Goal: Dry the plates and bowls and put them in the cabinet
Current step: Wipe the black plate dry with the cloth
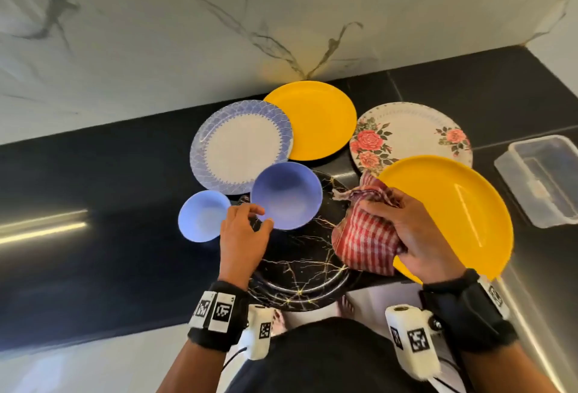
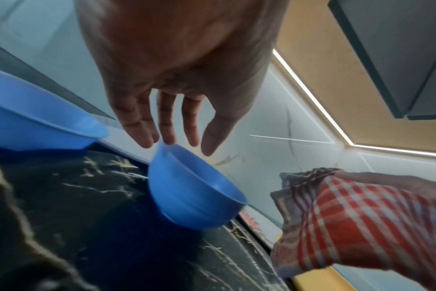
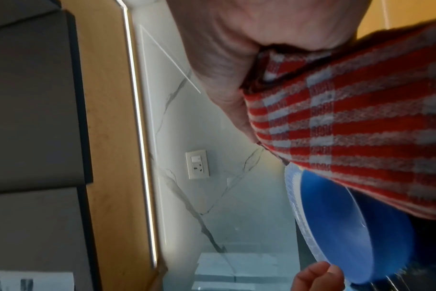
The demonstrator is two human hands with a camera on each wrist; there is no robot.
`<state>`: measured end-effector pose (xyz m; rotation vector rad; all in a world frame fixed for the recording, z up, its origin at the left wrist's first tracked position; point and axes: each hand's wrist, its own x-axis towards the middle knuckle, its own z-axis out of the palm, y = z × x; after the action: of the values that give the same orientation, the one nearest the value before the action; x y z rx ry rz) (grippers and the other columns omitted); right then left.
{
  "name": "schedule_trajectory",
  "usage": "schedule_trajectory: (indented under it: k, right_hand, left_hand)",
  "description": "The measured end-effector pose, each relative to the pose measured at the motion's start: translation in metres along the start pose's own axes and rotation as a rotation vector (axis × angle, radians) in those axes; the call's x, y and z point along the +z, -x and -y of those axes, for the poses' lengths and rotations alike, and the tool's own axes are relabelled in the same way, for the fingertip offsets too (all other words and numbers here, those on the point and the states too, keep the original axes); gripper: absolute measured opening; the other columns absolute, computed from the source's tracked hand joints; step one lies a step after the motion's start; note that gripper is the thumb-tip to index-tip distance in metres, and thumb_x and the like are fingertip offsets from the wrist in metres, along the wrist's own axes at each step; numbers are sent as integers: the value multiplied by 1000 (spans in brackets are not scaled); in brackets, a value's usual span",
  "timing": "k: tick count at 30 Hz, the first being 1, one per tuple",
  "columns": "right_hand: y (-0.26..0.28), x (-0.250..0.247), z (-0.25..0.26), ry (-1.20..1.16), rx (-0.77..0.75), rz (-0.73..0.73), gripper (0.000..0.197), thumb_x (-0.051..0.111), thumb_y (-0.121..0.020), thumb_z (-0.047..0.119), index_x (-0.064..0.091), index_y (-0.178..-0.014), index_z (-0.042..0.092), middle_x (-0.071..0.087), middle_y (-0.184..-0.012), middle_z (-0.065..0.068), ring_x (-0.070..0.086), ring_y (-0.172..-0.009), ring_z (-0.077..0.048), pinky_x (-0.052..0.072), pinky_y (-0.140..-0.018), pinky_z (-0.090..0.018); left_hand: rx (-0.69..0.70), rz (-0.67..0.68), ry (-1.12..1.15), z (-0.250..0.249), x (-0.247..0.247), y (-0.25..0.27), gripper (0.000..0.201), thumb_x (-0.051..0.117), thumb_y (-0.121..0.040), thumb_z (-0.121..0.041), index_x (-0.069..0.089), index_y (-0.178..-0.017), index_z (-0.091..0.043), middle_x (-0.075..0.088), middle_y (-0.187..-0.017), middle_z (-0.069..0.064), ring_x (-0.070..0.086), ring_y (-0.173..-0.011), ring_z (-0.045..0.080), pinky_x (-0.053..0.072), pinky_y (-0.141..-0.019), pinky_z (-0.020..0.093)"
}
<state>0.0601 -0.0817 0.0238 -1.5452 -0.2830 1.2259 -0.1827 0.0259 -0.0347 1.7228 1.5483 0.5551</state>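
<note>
Here, left hand (image 1: 242, 230) relaxed by glossy blue bowl (image 1: 286, 195), right hand (image 1: 416, 236) gripping checked cloth (image 1: 364, 239).

On the dark counter, a blue-patterned white plate (image 1: 240, 147) lies flat at 11 o'clock, overlapping a yellow plate (image 1: 316, 118) at 12; a rose-printed plate (image 1: 413, 133) lies at 1. Two blue bowls sit upright at 9, the smaller bowl (image 1: 203, 216) left of the larger bowl (image 1: 286, 195), which rests on a black gold-veined plate (image 1: 300, 267). At 3 o'clock a second yellow plate (image 1: 453, 214) is tilted, with a red checked cloth (image 1: 366, 236) against it.
</note>
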Motion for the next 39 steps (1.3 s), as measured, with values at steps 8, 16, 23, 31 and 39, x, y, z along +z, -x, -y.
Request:
schedule_trajectory:
  k: [8, 16, 23, 31, 39]
  right_hand:
    - [15, 44, -22, 64, -19, -49, 23, 78, -81, 12, 69, -102, 12, 74, -101, -15, 71, -94, -36, 54, -87, -47]
    - [27, 37, -34, 55, -27, -98, 27, 78, -83, 14, 67, -107, 13, 74, -99, -11, 72, -87, -30, 52, -70, -35]
    - [27, 28, -28, 44, -45, -97, 26, 78, -82, 14, 67, -105, 15, 76, -93, -8, 74, -78, -26, 54, -67, -35]
    - [10, 38, -15, 184, -95, -27, 19, 75, -87, 16, 65, -104, 17, 74, -97, -5, 72, -87, -24, 53, -74, -37]
    - [-9, 60, -14, 433, -239, 28, 11, 68, -94, 19, 60, -95, 26, 68, -96, 4, 64, -88, -12, 46, -73, -29]
  left_hand:
    - [-104, 151, 276, 19, -10, -15, 44, 74, -89, -29, 51, -124, -42, 59, -112, -4, 67, -99, 19, 58, -92, 46]
    - [-75, 217, 303, 15, 8, -32, 12, 72, -88, -32, 71, -99, -36, 71, -102, -4, 72, -92, 13, 58, -93, 47]
    - [-95, 48, 201, -13, -1, -56, 28, 68, -80, -21, 78, -106, -26, 75, -102, 1, 70, -93, 22, 56, -93, 42]
    - [-156, -158, 258, -10, -42, -116, 16, 69, -85, -17, 77, -98, -19, 76, -82, 1, 76, -80, 21, 60, -90, 44]
    - [-222, -153, 249, 10, -38, -128, 18, 64, -85, -18, 70, -69, -24, 74, -72, 0, 76, -79, 26, 61, -87, 46]
